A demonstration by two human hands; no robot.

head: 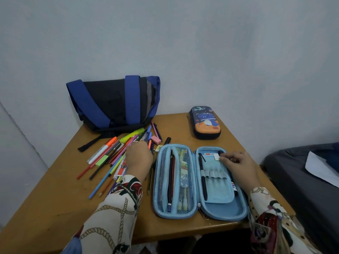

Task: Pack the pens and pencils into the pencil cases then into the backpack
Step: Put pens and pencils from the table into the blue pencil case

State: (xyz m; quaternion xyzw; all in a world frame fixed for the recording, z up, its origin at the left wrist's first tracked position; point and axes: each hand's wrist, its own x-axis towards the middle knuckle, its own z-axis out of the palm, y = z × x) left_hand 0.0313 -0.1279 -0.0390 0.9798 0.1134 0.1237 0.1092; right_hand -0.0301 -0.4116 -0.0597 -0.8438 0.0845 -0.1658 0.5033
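Plastic pens [110, 156], light, stiff and slick, lie heaped on the desk [55, 198] left of the open case [200, 180], so I curl my left hand [139, 156] around their mid-barrels while my right hand [236, 162] pinches the case's flap.

Pencil cases: two, an open light-blue case [200, 182] and a closed dinosaur-print case [205, 122]
Backpack [113, 103]: one
Pink erasers [156, 139]: one
Loose pens and pencils [113, 158]: a heap, too overlapped to count
Hands: two, left [140, 155] and right [236, 162]
Table [55, 198]: one
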